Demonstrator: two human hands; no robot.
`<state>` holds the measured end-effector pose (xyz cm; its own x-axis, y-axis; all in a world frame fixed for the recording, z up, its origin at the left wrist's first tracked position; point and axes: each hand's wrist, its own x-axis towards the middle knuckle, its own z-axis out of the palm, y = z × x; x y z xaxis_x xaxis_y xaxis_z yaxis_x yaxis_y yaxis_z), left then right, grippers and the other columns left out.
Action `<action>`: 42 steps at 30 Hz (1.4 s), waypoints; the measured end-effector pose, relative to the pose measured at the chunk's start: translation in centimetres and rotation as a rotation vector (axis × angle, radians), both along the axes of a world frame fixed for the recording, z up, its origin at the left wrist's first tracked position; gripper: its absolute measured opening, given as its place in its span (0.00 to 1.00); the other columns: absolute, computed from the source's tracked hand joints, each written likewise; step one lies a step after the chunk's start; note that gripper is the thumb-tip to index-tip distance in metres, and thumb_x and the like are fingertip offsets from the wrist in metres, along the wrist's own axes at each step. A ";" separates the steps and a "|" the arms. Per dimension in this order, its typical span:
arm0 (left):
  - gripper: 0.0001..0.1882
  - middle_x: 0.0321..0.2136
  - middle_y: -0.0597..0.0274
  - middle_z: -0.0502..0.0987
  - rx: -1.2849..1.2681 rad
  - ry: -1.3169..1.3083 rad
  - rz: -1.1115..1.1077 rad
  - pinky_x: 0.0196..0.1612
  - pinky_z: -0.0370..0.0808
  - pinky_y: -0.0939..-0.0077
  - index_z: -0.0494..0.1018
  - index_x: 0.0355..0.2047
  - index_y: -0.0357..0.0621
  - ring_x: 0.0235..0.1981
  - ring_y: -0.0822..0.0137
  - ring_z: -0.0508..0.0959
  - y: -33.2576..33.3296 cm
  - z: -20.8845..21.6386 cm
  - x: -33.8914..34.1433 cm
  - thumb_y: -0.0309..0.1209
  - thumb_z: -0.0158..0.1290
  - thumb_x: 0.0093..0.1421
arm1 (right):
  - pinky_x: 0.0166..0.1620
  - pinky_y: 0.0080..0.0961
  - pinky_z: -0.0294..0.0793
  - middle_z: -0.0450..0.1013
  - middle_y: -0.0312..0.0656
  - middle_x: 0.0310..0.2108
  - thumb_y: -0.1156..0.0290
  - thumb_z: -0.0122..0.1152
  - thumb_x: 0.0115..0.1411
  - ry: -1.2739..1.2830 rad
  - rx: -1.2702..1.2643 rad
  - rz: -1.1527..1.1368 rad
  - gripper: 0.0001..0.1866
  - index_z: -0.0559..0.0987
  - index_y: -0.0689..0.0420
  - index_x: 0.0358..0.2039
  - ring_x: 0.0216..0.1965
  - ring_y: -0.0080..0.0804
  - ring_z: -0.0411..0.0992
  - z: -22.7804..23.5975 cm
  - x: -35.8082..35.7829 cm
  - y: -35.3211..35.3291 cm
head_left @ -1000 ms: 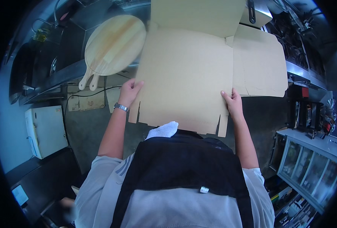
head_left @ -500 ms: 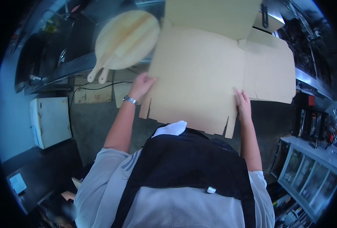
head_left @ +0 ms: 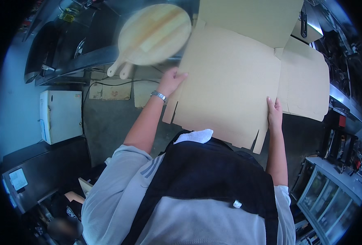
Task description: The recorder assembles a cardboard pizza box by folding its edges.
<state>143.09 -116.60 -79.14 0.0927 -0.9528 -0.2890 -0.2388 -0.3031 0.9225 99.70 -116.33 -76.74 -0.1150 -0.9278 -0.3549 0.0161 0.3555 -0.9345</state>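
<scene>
An unfolded brown cardboard box [head_left: 230, 77] lies spread in front of me, with a raised panel at its far side and slotted flaps on its near edge. My left hand [head_left: 172, 83] is closed on its left edge, thumb on top. My right hand [head_left: 275, 115] grips the near right edge, its thumb and fingers pinching the cardboard. To the left of the box lie two stacked round wooden boards [head_left: 154, 34], their short handles sticking out over the counter's edge. A white cloth [head_left: 194, 136] is tucked at the top of my black apron.
Beyond the boards runs a dark metal counter [head_left: 77, 67]. A white cabinet [head_left: 62, 116] stands at left, and flattened cardboard pieces [head_left: 115, 90] lie under the counter. At lower right is a glass-topped cabinet [head_left: 332, 188]. Another person [head_left: 64, 216] is partly seen at lower left.
The whole view has swung, so the box, boards and both hands sit farther right in the picture. Both hands keep their hold on the cardboard.
</scene>
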 end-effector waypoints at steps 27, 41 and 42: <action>0.16 0.35 0.53 0.82 -0.123 -0.203 0.040 0.40 0.75 0.72 0.74 0.40 0.35 0.35 0.67 0.80 -0.8 0.9 -1.3 0.34 0.62 0.57 | 0.36 0.25 0.74 0.77 0.47 0.32 0.59 0.63 0.62 0.405 -0.093 0.048 0.31 0.69 0.74 0.53 0.34 0.26 0.76 -1.3 -1.4 -1.3; 0.15 0.31 0.51 0.81 -0.189 -0.282 0.066 0.36 0.75 0.70 0.73 0.38 0.37 0.31 0.63 0.81 0.4 1.2 -2.0 0.33 0.61 0.57 | 0.35 0.47 0.74 0.77 0.53 0.27 0.60 0.57 0.62 1.196 -0.018 0.218 0.17 0.71 0.60 0.41 0.33 0.52 0.77 3.5 2.1 -0.8; 0.15 0.30 0.49 0.80 -0.170 -0.341 0.070 0.36 0.75 0.68 0.73 0.38 0.37 0.31 0.59 0.81 0.4 1.2 -1.9 0.34 0.62 0.57 | 0.35 0.47 0.74 0.77 0.53 0.27 0.60 0.57 0.62 1.196 -0.022 0.220 0.17 0.71 0.60 0.41 0.33 0.52 0.77 3.5 2.1 -0.9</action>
<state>141.24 -116.18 -77.98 0.2223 -0.9725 -0.0692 -0.5245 -0.1791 0.8324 101.83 -117.20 -73.23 -0.1979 -0.9733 -0.1166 -0.9189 0.2257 -0.3236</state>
